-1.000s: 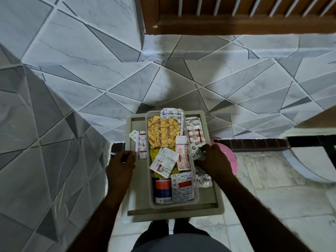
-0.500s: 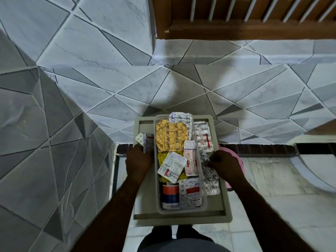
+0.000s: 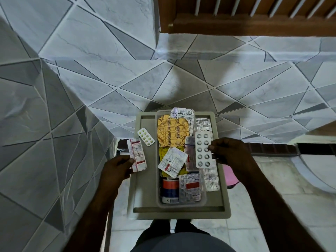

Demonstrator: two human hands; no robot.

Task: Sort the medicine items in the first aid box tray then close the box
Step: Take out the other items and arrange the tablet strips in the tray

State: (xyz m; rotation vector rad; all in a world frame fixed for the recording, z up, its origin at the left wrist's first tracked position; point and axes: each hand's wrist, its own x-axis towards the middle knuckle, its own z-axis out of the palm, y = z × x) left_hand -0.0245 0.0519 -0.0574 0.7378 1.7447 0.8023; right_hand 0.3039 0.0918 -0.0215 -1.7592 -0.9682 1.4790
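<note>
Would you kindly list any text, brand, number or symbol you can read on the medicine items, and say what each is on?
"CE": on the orange and blue tube, near its bottom end.
Red-striped strip in the left hand: print too blurred to read.
White strip in the tray's middle: too small to read.
Red-label strip: blurred.
Gold foil: unreadable.
Blister in the right hand: no text showing.
</note>
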